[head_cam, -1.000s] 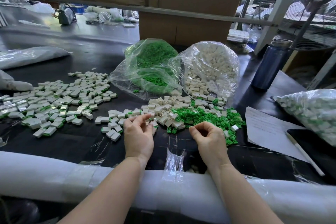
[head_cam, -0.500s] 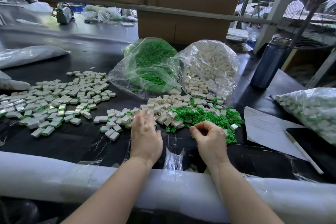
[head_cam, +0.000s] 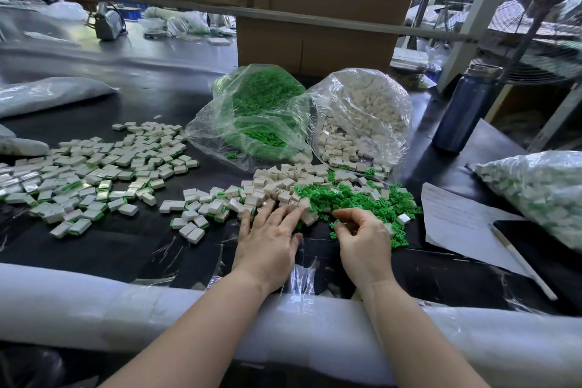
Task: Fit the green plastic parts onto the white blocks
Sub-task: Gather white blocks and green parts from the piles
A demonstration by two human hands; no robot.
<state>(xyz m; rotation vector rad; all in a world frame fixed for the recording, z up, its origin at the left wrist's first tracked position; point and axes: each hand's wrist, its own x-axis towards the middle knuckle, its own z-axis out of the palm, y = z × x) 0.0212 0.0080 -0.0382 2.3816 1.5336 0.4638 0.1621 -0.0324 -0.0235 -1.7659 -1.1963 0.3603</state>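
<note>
- Fingers [head_cam: 285,214] of left hand [head_cam: 267,246]: straight, spread, tips resting on white blocks [head_cam: 283,186] at the pile's near edge.
- Right hand [head_cam: 365,239]: fingers curled, apparently pinching one of the green parts [head_cam: 356,201]; the contact is hard to make out.
- Bench [head_cam: 126,249]: black; blocks and green parts heaped together ahead of both hands; finished pieces [head_cam: 88,176] spread at left.
- Behind: two clear bags [head_cam: 362,116], cardboard box [head_cam: 315,41], blue bottle [head_cam: 463,110].

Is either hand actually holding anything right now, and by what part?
The right hand pinches a small green part at its fingertips; which part of it cannot be told. The left hand lies flat, fingers reaching onto the white blocks, gripping nothing.
</note>
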